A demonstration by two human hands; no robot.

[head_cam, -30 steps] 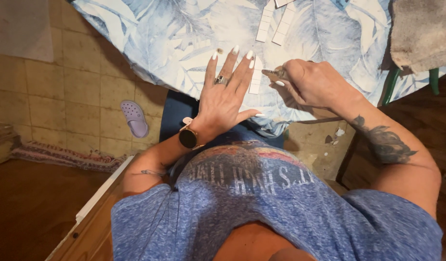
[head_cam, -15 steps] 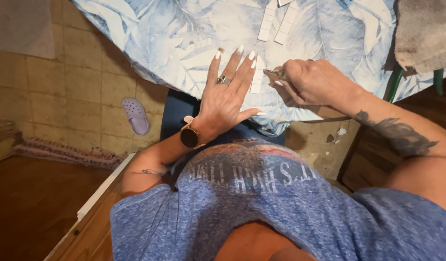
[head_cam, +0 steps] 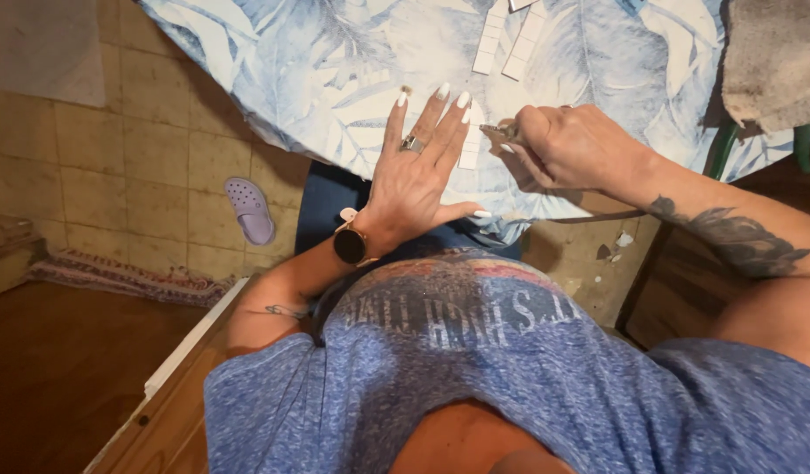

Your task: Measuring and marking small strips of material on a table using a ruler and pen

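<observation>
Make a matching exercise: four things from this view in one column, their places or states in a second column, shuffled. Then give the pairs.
Things:
1. left hand
2. right hand
3. clog
4. grey cloth

Places or states:
A. lying on the tiled floor
B. at the table's far right edge
C. flat on the tablecloth, fingers spread
D. closed around a thin metal tool

Pairs: 1-C, 2-D, 3-A, 4-B
</observation>
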